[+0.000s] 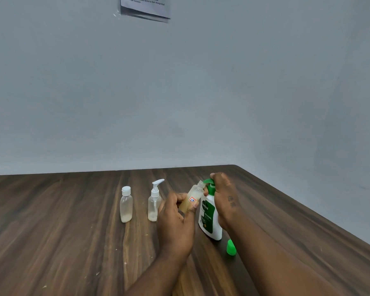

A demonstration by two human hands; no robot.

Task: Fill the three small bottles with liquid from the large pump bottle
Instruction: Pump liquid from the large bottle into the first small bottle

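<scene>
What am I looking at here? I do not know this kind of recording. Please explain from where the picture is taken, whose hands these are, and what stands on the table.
There is no machine: a person works with two bare hands. The single picture comes from a camera worn on the person's head, looking forward and down.

The left hand holds a small open bottle, tilted, with its mouth at the green nozzle of the large pump bottle. The right hand rests on top of that pump.

On the wooden table stand two more small bottles: one with a white cap and one with a white pump top. Each shows only a little liquid at the bottom. A loose green cap lies near the large bottle. A paper hangs on the wall.
</scene>
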